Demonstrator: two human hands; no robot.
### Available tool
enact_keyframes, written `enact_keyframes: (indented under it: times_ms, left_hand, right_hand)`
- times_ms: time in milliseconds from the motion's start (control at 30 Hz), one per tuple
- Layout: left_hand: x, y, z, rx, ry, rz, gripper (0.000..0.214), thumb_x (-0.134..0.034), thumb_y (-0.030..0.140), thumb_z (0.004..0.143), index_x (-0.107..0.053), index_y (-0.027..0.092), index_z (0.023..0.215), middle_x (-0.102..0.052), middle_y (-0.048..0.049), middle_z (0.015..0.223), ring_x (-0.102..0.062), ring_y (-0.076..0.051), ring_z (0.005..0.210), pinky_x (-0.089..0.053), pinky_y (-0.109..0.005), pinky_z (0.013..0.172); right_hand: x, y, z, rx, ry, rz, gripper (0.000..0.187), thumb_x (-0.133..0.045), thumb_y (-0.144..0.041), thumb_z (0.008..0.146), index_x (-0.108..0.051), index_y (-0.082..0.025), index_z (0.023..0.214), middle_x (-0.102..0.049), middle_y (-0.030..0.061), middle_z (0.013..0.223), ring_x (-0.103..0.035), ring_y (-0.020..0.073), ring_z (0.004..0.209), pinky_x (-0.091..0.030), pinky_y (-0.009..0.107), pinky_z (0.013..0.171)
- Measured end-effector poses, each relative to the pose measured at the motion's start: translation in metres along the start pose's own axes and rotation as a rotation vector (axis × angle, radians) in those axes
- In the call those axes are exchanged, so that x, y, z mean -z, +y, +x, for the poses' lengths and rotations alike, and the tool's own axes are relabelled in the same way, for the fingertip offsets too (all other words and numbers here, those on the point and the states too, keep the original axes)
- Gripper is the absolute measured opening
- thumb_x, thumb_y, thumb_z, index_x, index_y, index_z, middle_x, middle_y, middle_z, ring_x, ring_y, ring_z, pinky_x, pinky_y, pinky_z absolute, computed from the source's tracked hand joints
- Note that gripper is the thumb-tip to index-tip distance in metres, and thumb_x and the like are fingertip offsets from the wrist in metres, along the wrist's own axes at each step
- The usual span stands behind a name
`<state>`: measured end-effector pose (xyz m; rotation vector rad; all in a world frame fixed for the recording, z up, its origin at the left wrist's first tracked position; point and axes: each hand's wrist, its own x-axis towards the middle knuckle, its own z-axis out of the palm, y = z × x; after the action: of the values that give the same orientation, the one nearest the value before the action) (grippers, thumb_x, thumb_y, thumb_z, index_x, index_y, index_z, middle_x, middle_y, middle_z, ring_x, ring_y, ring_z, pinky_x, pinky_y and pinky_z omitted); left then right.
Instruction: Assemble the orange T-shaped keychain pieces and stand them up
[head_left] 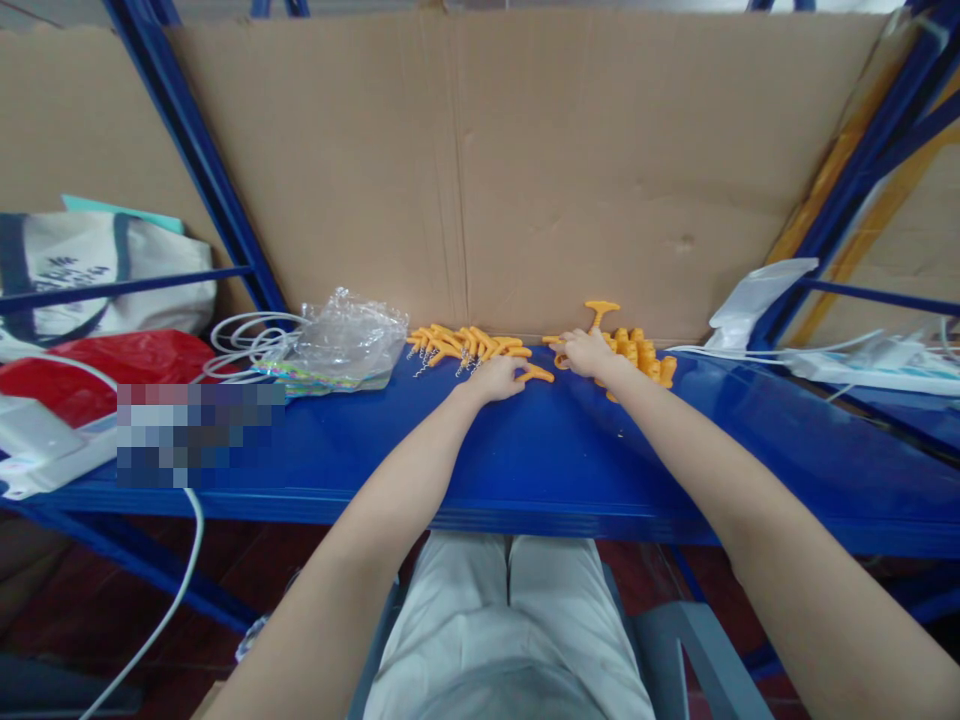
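Note:
My left hand (498,378) is closed on an orange-handled corkscrew (537,374), whose handle sticks out to the right of the fingers. Just behind it, a pile of orange corkscrews (450,345) with silver spirals lies along the cardboard. My right hand (589,353) is closed, its fingertips on a small orange piece (562,361) partly hidden by the fingers. An orange T-shaped piece (601,308) rises behind that hand. Several orange sleeve-like pieces (645,352) stand clustered to its right, partly covered by my wrist.
A blue shelf table (540,460) is backed by a cardboard sheet (562,170). Left are a clear plastic bag (352,340), coiled white cable (255,345), a red bag (150,360) and a canvas bag (150,270). Right lies a white power strip (862,370). Blue posts (199,150) frame the sides.

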<state>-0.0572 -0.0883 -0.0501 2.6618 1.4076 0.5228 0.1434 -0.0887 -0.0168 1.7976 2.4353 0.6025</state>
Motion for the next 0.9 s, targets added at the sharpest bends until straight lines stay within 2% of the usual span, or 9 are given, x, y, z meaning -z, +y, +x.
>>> enact_keyframes:
  times_ms: [100,233,367,467,600,733,900]
  left_hand:
    - [0.0,-0.003,0.002,-0.027,-0.012,0.006,0.041,-0.063,0.017,0.085,-0.077,0.023,0.123,-0.077,-0.0055,0.096,-0.072,-0.024,0.093,-0.057,-0.035,0.088]
    - [-0.001,-0.004,0.004,-0.031,-0.046,0.013,0.035,-0.06,0.016,0.085,-0.08,0.02,0.114,-0.079,-0.006,0.097,-0.073,-0.025,0.096,-0.056,-0.037,0.095]
    - [-0.001,0.0,0.004,-0.011,-0.066,0.014,0.032,-0.053,0.016,0.091,-0.08,0.017,0.108,-0.079,-0.0083,0.103,-0.073,-0.025,0.099,-0.056,-0.038,0.099]
    - [-0.002,0.0,0.005,0.004,-0.018,0.031,0.036,-0.049,0.013,0.092,-0.078,0.018,0.113,-0.078,-0.0096,0.115,-0.072,-0.025,0.109,-0.054,-0.04,0.104]
    - [-0.006,-0.008,0.007,-0.056,0.069,0.074,0.045,-0.05,0.006,0.088,-0.075,0.018,0.124,-0.07,-0.0117,0.134,-0.061,-0.025,0.13,-0.044,-0.039,0.116]
    - [-0.011,-0.015,0.008,-0.061,-0.024,0.093,0.047,-0.051,0.007,0.088,-0.076,0.022,0.125,-0.07,-0.01,0.133,-0.059,-0.026,0.13,-0.041,-0.041,0.118]
    - [-0.01,-0.014,0.008,0.015,-0.055,0.134,0.041,-0.051,0.016,0.093,-0.075,0.024,0.125,-0.068,-0.0109,0.132,-0.062,-0.029,0.125,-0.046,-0.046,0.113]
  right_hand:
    - [-0.001,0.02,-0.002,-0.093,0.045,0.157,0.052,-0.049,-0.023,0.098,-0.058,-0.025,0.149,-0.057,0.0149,0.153,-0.052,0.0353,0.139,-0.041,0.056,0.11]
    - [-0.003,0.045,-0.013,-0.299,0.112,0.291,0.051,-0.044,-0.024,0.098,-0.061,-0.024,0.147,-0.06,0.0145,0.15,-0.055,0.0355,0.138,-0.043,0.058,0.11]
    - [-0.004,0.052,-0.028,-0.421,0.016,0.319,0.043,-0.047,-0.028,0.099,-0.071,-0.025,0.134,-0.069,0.0124,0.138,-0.061,0.0337,0.131,-0.045,0.052,0.109]
    - [-0.003,0.05,-0.033,-0.443,-0.045,0.323,0.036,-0.051,-0.031,0.098,-0.077,-0.025,0.123,-0.074,0.0115,0.128,-0.066,0.0313,0.126,-0.05,0.043,0.103]
    - [-0.004,0.051,-0.032,-0.439,-0.009,0.352,0.033,-0.052,-0.024,0.096,-0.079,-0.023,0.115,-0.076,0.0105,0.124,-0.067,0.0285,0.123,-0.052,0.035,0.094]
    - [-0.01,0.06,-0.029,-0.438,0.019,0.398,0.032,-0.053,-0.015,0.092,-0.08,-0.022,0.109,-0.076,0.0105,0.123,-0.068,0.0274,0.121,-0.052,0.034,0.095]
    - [-0.019,0.07,-0.03,-0.452,0.08,0.507,0.028,-0.056,-0.026,0.096,-0.08,-0.018,0.11,-0.078,0.0122,0.118,-0.071,0.0276,0.116,-0.054,0.03,0.089]
